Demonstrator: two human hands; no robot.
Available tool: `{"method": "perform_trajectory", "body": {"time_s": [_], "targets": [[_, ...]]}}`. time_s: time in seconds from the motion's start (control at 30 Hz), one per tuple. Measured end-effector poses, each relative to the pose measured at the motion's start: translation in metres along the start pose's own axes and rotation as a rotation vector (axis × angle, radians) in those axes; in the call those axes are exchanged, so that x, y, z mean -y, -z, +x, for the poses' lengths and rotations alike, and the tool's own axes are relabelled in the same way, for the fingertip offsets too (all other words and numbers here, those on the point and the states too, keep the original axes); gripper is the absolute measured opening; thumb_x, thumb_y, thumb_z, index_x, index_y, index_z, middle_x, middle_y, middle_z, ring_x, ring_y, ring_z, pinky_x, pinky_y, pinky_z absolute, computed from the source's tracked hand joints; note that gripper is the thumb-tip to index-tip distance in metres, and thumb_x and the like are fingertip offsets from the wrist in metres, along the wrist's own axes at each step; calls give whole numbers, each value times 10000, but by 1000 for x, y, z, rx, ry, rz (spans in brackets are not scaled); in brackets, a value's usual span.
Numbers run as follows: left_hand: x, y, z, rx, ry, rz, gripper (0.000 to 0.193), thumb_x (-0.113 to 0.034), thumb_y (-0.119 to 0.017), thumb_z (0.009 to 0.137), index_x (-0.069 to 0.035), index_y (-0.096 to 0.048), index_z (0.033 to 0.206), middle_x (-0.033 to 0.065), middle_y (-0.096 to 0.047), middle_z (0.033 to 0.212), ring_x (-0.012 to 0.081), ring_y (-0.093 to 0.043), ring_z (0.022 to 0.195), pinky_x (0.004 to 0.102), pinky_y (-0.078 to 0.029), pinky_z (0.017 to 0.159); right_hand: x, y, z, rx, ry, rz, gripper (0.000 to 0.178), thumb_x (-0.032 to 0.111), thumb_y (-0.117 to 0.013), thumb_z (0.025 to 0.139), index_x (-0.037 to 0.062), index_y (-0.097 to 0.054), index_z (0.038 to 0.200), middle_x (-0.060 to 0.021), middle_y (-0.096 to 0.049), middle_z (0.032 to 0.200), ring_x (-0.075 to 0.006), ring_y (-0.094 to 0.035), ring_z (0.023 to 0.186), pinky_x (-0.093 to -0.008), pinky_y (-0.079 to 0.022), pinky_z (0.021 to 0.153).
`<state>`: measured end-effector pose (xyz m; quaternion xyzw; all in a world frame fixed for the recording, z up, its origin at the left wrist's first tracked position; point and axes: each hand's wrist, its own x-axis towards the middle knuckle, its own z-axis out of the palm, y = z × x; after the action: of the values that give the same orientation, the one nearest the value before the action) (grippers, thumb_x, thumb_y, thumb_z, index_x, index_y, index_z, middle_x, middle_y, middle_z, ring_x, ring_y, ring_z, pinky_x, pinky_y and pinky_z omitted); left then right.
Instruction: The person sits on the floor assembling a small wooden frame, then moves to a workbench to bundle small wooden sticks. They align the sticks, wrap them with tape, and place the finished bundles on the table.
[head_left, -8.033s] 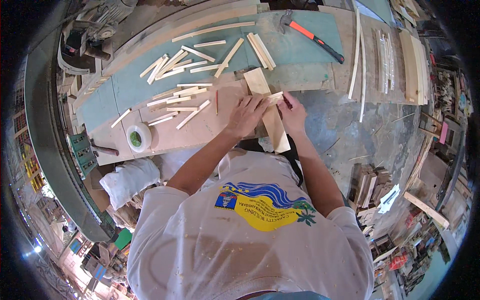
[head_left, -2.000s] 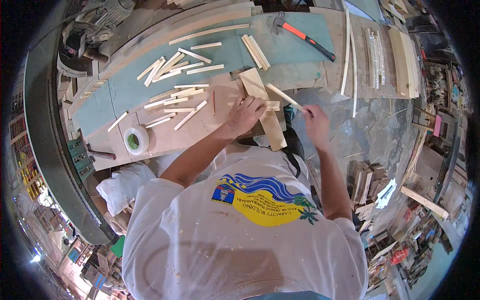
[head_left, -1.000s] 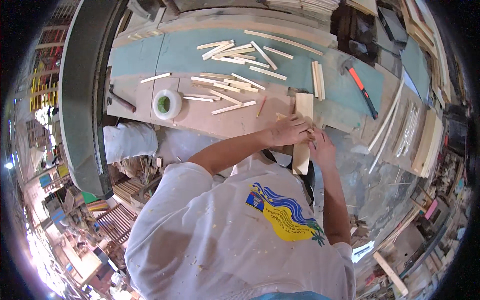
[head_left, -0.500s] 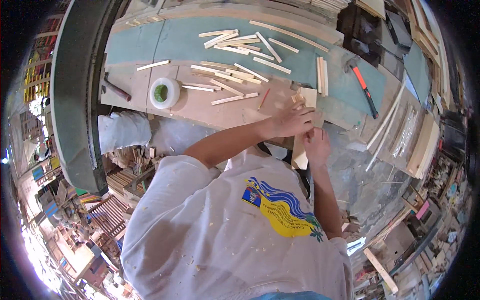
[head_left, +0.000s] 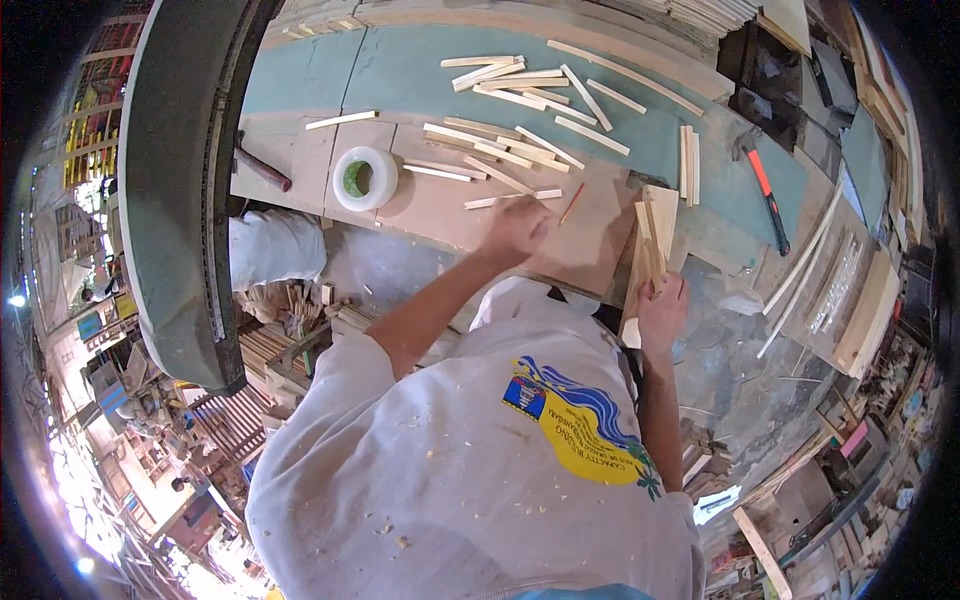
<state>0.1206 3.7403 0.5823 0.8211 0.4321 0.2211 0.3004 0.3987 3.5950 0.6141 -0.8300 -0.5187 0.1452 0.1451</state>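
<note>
Right hand pinches wooden strips; left hand half-curled, hold unclear; white ring, green inside.

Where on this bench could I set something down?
Bare: the green surface left of the stick pile, and the brown board between the red pencil and the plank. Crowded: the pile itself, and over the plank, where the right hand holds more sticks.

Left hand moved off board, sticks turned lengthwise along it

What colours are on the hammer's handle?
The hammer's handle is orange-red near the head and black toward the end, seen best in the head view.
</note>
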Motion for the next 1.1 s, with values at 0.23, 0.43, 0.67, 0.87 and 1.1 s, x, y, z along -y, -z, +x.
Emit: {"method": "perform_trajectory", "body": {"time_s": [0.23, 0.43, 0.67, 0.87, 1.1], "targets": [[65, 59, 23, -179, 297, 195, 119, -158, -636, 882, -80, -694, 950, 130, -688, 948, 355, -657, 925, 483, -483, 838, 1, -6, -2, -47, -36, 13, 551, 186, -774, 816, 18, -509, 1269, -212, -604, 1157, -420, -573, 1120, -503, -463, 960], [103, 105, 63, -225, 296, 443, 181, -180, -627, 895, -98, -715, 1032, 111, -694, 1084, 330, -667, 994, 493, -486, 869, 8, 5, -6, -161, 55, 32, 621, 163, -753, 826, -18, -475, 1351, -231, -572, 1265, -434, -532, 1198, -510, -430, 1037], [113, 87, 146, -187, 99, 516, 236, -218, -654, 893, -154, -688, 1117, 58, -658, 1144, 263, -630, 1098, 471, -484, 909, 27, 15, -6, -147, 200, 60, 489, 109, -710, 830, 14, -553, 1283, -216, -581, 1224, -418, -550, 1153, -491, -456, 1003], [121, 69, 183, -37, 63, 676, 250, -276, -585, 950, -137, -689, 1130, 70, -639, 1176, 258, -613, 1145, 455, -478, 957, 48, 21, -16, -37, 195, 191, 338, 47, -693, 826, 21, -626, 1156, -184, -616, 1177, -390, -585, 1120, -470, -482, 975], [101, 79, 152, 145, 205, 480, 245, -252, -613, 920, -71, -687, 1067, 134, -644, 1134, 327, -648, 1071, 476, -539, 880, 44, 15, -28, -20, 188, 230, 292, 20, -703, 820, 24, -648, 1107, -158, -640, 1129, -377, -611, 1073, -450, -499, 943]]}}
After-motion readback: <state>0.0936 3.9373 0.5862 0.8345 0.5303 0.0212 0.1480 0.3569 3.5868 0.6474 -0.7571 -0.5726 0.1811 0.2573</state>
